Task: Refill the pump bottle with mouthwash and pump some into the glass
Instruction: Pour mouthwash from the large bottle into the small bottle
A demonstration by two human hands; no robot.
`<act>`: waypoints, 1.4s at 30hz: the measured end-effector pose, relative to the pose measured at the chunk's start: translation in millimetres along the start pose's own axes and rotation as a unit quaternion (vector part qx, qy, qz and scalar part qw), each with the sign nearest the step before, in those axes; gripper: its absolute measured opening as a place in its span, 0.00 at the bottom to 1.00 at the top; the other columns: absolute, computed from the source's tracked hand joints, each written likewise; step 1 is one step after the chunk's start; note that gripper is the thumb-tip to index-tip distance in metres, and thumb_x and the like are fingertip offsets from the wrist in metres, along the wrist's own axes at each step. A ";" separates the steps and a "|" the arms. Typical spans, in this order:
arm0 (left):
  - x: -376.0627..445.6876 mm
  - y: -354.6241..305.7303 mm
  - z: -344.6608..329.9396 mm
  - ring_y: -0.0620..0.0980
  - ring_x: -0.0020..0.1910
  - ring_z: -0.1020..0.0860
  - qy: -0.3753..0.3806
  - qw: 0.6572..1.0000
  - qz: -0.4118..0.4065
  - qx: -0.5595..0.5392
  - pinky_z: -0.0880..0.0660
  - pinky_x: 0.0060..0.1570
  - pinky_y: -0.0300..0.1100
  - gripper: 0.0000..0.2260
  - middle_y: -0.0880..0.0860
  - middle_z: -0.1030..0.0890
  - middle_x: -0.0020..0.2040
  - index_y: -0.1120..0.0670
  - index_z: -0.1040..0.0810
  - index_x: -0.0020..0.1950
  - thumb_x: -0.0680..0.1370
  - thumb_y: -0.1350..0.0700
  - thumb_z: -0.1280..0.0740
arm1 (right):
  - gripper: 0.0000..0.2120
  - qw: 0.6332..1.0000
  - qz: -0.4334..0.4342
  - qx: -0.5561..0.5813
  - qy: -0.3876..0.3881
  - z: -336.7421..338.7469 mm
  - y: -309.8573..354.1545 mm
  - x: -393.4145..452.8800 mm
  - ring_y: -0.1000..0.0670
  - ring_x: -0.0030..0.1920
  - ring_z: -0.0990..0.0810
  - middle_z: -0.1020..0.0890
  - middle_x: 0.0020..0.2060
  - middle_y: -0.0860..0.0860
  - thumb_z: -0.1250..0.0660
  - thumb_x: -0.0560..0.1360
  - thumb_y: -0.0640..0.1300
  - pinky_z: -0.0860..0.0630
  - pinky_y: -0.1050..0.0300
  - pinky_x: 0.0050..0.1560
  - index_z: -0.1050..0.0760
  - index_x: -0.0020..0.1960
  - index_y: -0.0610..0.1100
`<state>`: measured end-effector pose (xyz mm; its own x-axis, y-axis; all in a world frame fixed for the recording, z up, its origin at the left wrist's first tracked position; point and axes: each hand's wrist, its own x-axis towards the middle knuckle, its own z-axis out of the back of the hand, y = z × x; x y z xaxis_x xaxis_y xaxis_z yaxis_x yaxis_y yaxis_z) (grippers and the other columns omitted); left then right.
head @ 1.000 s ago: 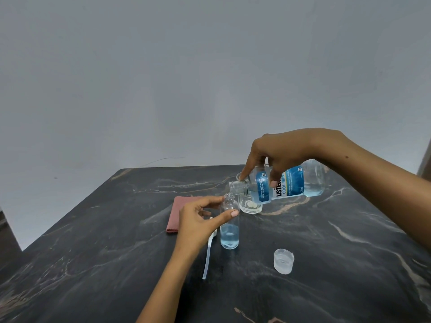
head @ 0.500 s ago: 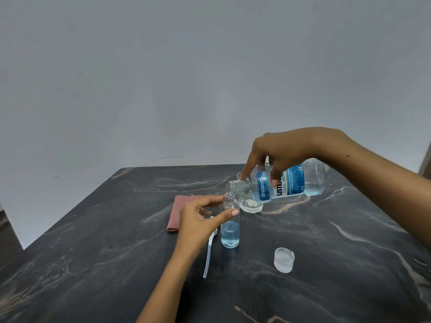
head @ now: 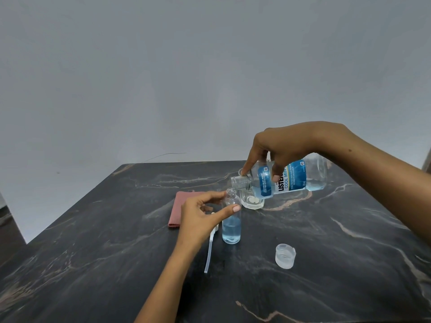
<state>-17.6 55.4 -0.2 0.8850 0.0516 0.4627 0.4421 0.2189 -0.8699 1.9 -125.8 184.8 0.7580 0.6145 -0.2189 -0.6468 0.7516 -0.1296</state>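
Label on mouthwash bottle (head: 289,180) reads "COOL MINT"; right hand (head: 279,148) grips it tilted; left hand (head: 200,215) pinches pump bottle (head: 231,220).

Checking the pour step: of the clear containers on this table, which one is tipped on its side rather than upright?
The mouthwash bottle, blue-labelled, held nearly horizontal in the right hand. The small pump bottle and the glass both stand upright.

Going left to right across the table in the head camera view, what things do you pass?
Pink cloth → pump head with tube → small pump bottle → glass → loose cap → base of the tilted mouthwash bottle.
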 end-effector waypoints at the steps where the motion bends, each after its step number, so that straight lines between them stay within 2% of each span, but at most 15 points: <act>1: -0.1 -0.1 -0.1 0.43 0.46 0.17 0.000 1.000 -0.001 -0.001 0.20 0.51 0.46 0.22 0.46 0.14 0.45 0.52 0.15 0.52 0.61 0.46 0.22 | 0.29 1.000 -0.001 0.001 0.000 0.2 0.2 -0.1 0.49 0.53 0.19 0.16 0.53 0.49 0.24 0.66 0.37 0.21 0.49 0.55 0.25 0.63 0.57; 5: -0.1 0.5 0.0 0.43 0.46 0.17 -0.002 1.000 0.000 -0.004 0.20 0.51 0.47 0.23 0.45 0.14 0.45 0.52 0.15 0.52 0.61 0.44 0.23 | 0.29 1.000 -0.004 0.002 0.003 0.6 0.6 -0.2 0.49 0.53 0.19 0.16 0.54 0.48 0.24 0.67 0.38 0.21 0.48 0.55 0.25 0.63 0.56; 18: -0.6 0.9 0.7 0.43 0.46 0.17 -0.001 1.000 0.001 -0.001 0.20 0.51 0.50 0.23 0.46 0.14 0.45 0.51 0.15 0.53 0.61 0.44 0.23 | 0.29 1.000 -0.011 0.007 -0.001 2.6 3.3 -0.3 0.50 0.50 0.19 0.15 0.48 0.50 0.23 0.65 0.38 0.21 0.47 0.54 0.23 0.61 0.58; 33: -0.5 1.8 0.3 0.45 0.48 0.17 0.002 1.000 0.005 -0.001 0.20 0.52 0.52 0.24 0.47 0.14 0.47 0.52 0.16 0.54 0.62 0.44 0.23 | 0.28 0.999 -0.031 -0.002 0.012 4.6 8.2 0.6 0.51 0.53 0.19 0.17 0.55 0.48 0.24 0.67 0.38 0.21 0.47 0.56 0.24 0.63 0.57; 42: -0.9 2.9 0.1 0.45 0.46 0.16 0.001 1.000 0.010 -0.010 0.20 0.52 0.53 0.22 0.46 0.14 0.46 0.51 0.15 0.53 0.61 0.44 0.22 | 0.28 0.999 -0.038 -0.008 0.016 6.8 11.9 -2.3 0.50 0.52 0.19 0.16 0.53 0.48 0.24 0.67 0.38 0.22 0.47 0.56 0.24 0.63 0.57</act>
<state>-17.2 56.1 -3.1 0.8937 0.0545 0.4454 0.4274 0.1986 -0.8820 -7.0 -116.6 190.3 0.8021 0.5477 -0.2381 -0.5889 0.7916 -0.1631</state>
